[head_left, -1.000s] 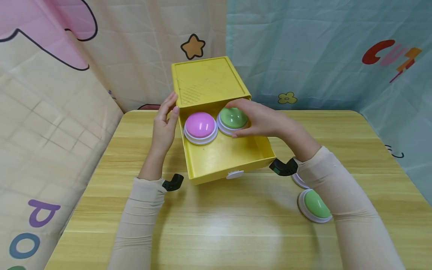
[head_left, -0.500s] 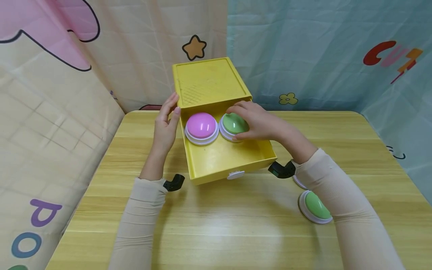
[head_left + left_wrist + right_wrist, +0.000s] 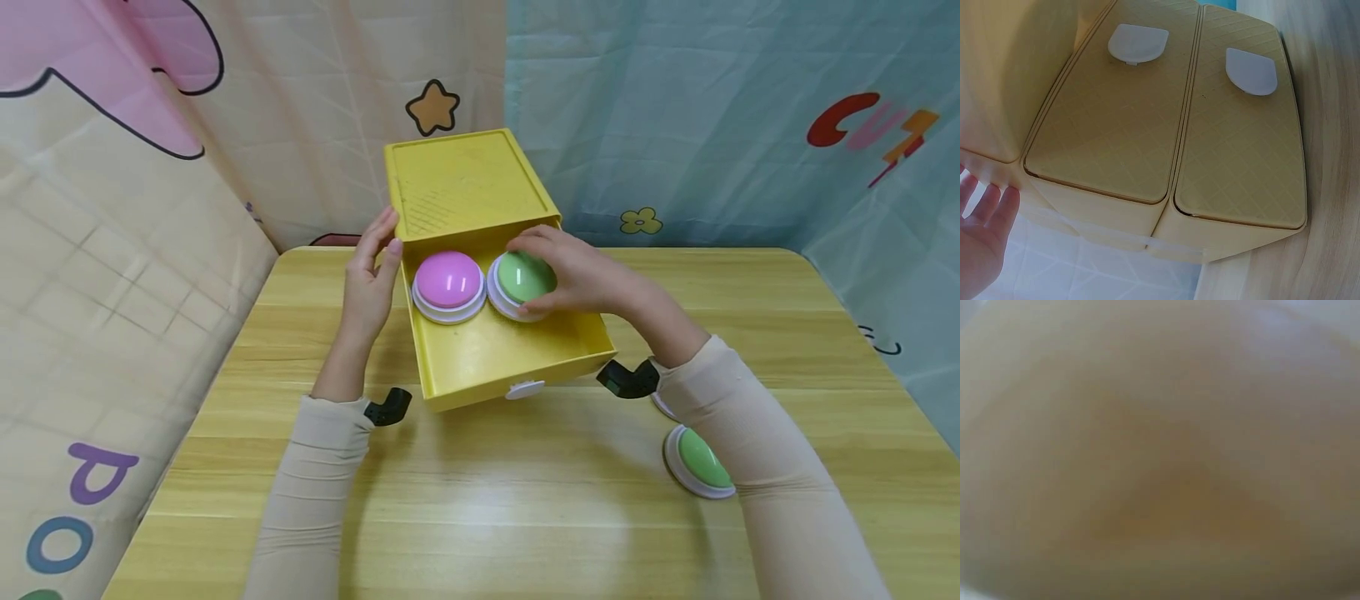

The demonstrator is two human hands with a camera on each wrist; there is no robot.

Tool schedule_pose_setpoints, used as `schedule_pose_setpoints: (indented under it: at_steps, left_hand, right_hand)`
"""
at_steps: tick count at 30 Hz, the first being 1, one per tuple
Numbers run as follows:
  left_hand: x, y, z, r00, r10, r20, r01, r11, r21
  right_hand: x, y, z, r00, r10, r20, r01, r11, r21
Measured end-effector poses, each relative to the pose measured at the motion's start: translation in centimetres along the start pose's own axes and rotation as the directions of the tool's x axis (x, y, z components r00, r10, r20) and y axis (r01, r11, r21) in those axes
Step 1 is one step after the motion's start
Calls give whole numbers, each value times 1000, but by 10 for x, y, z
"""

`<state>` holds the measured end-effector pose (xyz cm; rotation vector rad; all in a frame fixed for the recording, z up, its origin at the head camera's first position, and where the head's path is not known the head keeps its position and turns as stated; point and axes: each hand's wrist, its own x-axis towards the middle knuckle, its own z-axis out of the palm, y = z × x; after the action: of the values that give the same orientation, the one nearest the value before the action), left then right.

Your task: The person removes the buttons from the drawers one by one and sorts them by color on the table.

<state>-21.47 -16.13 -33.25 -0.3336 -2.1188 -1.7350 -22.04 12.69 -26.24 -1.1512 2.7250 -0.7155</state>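
Observation:
A yellow drawer cabinet [image 3: 468, 183] has its top drawer [image 3: 480, 358] pulled out. Inside lie a pink dome button [image 3: 447, 279] on a white base and, just right of it, a green dome button [image 3: 517, 279]. My right hand [image 3: 581, 271] reaches in from the right and grips the green button between thumb and fingers, covering its right side. With fingers nearly straight, my left hand [image 3: 369, 283] touches the cabinet's left side by the drawer opening. In the left wrist view, fingertips of the left hand [image 3: 985, 231] meet the cabinet's edge. The right wrist view is a blur.
Another green dome button [image 3: 699, 458] lies on the wooden table [image 3: 495, 517] at right, partly behind the right sleeve. Behind it shows the rim of a further base [image 3: 662, 406]. Two closed lower drawers [image 3: 1110, 112] with white handles face the left wrist camera. Printed curtains [image 3: 637, 100] hang behind.
The green button in the right hand has moved slightly toward the drawer's front and right, its base coming level with the pink button's. The left hand stays on the cabinet.

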Motion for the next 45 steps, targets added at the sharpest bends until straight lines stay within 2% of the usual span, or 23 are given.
schedule_pose_setpoints:
  at_steps: [3,7,18,26,30,33,39,45]
  left_hand:
    - [0,-1,0,1000,0,0,0,1000,-2]
    - [0,-1,0,1000,1,0,-1,1000,-10]
    - [0,-1,0,1000,-6,2,6,1000,-9]
    - [0,0,0,1000,2,1,-2,1000,-9]
    - [0,1,0,1000,1,4,-1,1000,-6]
    - [-1,2,0,1000,-2,7,2,1000,-6]
    - [-1,1,-1,1000,-3,6,3,1000,-1]
    - [-1,1,-1,1000,4,9,-4,1000,-3]
  right_hand:
    - [-5,-3,-4,998,-20,-55,25,996,90]
    - [-12,-6,-11,989,-50,-136,70,987,144]
    - [-46,-3,-26,948,-54,-314,119,974,194]
    - [-83,14,-27,912,-41,-408,144,963,226]
    - [-109,27,-25,903,-15,-429,113,972,206]
    - [-131,38,-20,898,28,-439,60,981,186]
    - [-176,58,-4,883,131,-450,-33,975,219]
    - [-221,74,12,849,248,-466,-145,958,247]
